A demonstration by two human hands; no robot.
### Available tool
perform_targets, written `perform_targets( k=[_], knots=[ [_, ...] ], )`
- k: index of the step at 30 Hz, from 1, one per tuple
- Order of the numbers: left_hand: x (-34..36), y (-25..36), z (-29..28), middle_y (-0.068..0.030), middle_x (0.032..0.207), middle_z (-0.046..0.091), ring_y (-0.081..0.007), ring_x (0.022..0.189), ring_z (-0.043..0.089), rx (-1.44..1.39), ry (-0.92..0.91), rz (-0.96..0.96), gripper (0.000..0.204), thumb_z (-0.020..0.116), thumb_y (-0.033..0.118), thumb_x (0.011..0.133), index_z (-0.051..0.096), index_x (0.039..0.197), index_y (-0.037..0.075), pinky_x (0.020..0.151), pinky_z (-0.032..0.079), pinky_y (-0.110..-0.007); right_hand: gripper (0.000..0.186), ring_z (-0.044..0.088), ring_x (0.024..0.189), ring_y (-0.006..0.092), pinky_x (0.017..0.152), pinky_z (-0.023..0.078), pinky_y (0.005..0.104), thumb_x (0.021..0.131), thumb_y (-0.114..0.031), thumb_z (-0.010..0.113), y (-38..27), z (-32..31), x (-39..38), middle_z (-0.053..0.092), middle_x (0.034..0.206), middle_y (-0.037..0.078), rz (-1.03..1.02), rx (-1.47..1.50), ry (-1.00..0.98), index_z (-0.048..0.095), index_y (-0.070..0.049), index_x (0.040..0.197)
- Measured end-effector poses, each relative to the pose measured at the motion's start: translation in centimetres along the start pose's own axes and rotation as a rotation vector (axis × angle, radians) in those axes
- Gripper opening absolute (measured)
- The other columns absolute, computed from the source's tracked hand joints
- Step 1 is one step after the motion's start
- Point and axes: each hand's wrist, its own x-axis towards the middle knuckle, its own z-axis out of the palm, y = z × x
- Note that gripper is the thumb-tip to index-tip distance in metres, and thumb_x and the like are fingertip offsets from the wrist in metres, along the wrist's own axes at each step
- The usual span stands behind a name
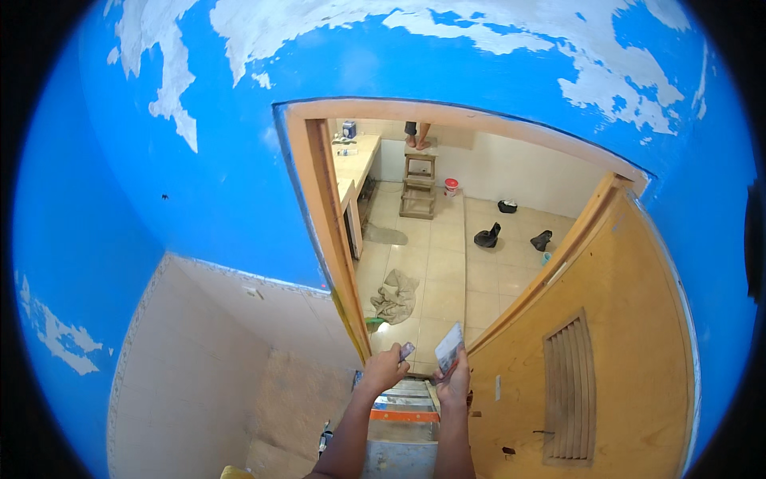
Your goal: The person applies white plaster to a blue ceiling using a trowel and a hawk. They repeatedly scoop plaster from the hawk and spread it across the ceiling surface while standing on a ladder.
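Observation:
In front of me, over the top of a ladder (404,416) with an orange step, I hold both hands up at about the same height. My left hand (384,370) is closed around a small purplish-grey object (407,350); only its end sticks out, so its kind is unclear. A flat, pale, rectangular piece (449,343), dark-smudged near the grip, is in my right hand (455,382). It tilts upward and could be a broad blade, but I cannot tell. The two objects are apart. Neither touches the blue wall (335,68), where large patches of paint have peeled.
A wooden door frame (315,191) surrounds the opening, with a vented door (638,319) swung to the right. Beyond, another person's feet (417,144) stand on a wooden step stool (418,188). A crumpled cloth (395,295), black bags (487,235) and a red bucket (452,187) lie about the tiled floor.

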Motion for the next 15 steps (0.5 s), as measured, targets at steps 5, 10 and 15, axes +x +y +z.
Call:
perform_targets(
  k=[5,10,15],
  knots=[
    [0.1,-0.3,2.2,-0.0235,0.080,0.061,-0.0406,0.080,0.059,0.027,-0.070,0.053,0.033,0.053,0.031,0.081,0.047,0.096,0.002,0.072,0.045,-0.049,0.021,0.050,0.069,0.0055,0.043,0.032,0.0199,0.088,-0.031,0.051,-0.4,1.1,-0.9,0.053,0.086,-0.004,-0.064,-0.037,0.030,0.048,-0.015,0.101],
    [0.8,-2.0,4.6,-0.0235,0.086,0.061,-0.0392,0.085,0.059,0.088,-0.193,0.055,0.035,0.054,0.033,0.081,0.051,0.097,0.002,0.075,0.045,-0.047,0.016,0.049,0.062,0.0049,0.039,0.032,0.0203,0.088,-0.029,0.052,-0.1,1.5,-0.6,0.053,0.080,-0.004,-0.064,-0.044,0.058,0.048,-0.016,0.096],
    [1.1,-2.9,5.7,-0.0232,0.089,0.061,-0.0382,0.087,0.059,0.026,-0.188,0.078,0.038,0.053,0.035,0.082,0.052,0.099,0.002,0.077,0.045,-0.046,0.015,0.049,0.057,0.0043,0.039,0.032,0.0197,0.088,-0.028,0.054,-0.2,1.9,-0.5,0.053,0.075,-0.004,-0.100,-0.030,0.067,0.048,-0.015,0.094]
  ],
)
